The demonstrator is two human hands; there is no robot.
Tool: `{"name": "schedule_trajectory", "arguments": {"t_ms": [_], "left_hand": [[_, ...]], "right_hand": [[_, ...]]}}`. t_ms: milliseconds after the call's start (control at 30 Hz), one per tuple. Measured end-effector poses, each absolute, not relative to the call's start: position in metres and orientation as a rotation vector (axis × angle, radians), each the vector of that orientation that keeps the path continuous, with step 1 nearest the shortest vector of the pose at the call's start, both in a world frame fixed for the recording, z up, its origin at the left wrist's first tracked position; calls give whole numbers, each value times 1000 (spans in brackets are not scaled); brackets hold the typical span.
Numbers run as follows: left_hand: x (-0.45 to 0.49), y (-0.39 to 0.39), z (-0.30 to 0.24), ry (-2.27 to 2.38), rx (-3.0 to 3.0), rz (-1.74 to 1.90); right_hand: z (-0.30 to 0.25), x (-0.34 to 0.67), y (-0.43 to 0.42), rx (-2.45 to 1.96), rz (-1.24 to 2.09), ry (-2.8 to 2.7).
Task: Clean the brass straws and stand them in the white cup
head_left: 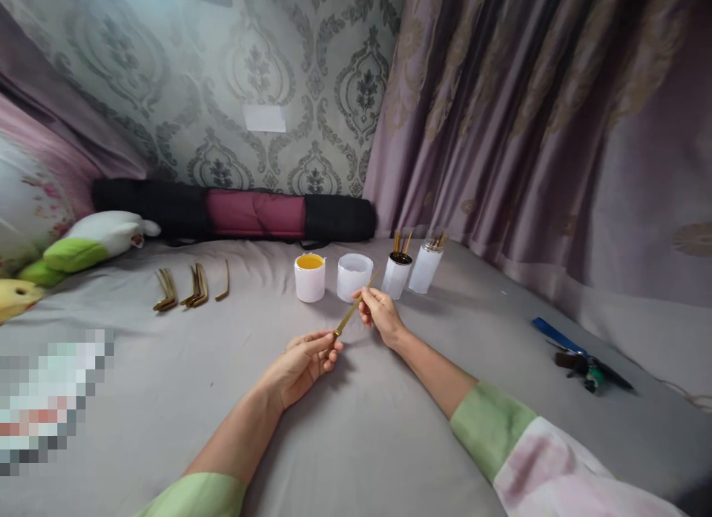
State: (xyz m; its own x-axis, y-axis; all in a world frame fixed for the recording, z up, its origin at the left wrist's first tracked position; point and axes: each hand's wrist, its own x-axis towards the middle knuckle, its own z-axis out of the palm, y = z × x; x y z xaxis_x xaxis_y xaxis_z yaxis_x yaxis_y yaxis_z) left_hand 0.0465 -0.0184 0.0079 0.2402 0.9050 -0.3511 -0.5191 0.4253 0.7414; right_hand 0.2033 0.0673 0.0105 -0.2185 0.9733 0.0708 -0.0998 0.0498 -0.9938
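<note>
Both my hands hold one thin golden-brown stick [352, 311] over the grey bed sheet [356, 428]. My left hand [303, 365] pinches its near, lower end. My right hand [380, 314] pinches it higher up, with the tip pointing toward the cups. Just beyond stand a white cup of yellow liquid [310, 277], a white cup [354, 276] whose contents I cannot see, and two white cups with sticks in them [397, 271] [426, 265].
Several bent golden strips [192, 285] lie on the sheet at the left. A black and maroon roll bag [233, 213] lies along the wall. Soft toys [92, 242] sit far left. Scissors and a blue tool [584, 361] lie at the right, near the curtain.
</note>
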Motion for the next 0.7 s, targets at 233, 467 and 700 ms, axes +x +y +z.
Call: {"name": "schedule_trajectory", "arguments": {"t_ms": [233,467,700], "left_hand": [[46,-19,8,838,559,1041],[47,-20,11,872,548,1047],[47,-21,11,875,548,1049]], "right_hand": [[20,213,73,-999,1321,-1294],[28,222,79,-986,1294,-1263],[37,230,81,-998,1252,-1226]]}}
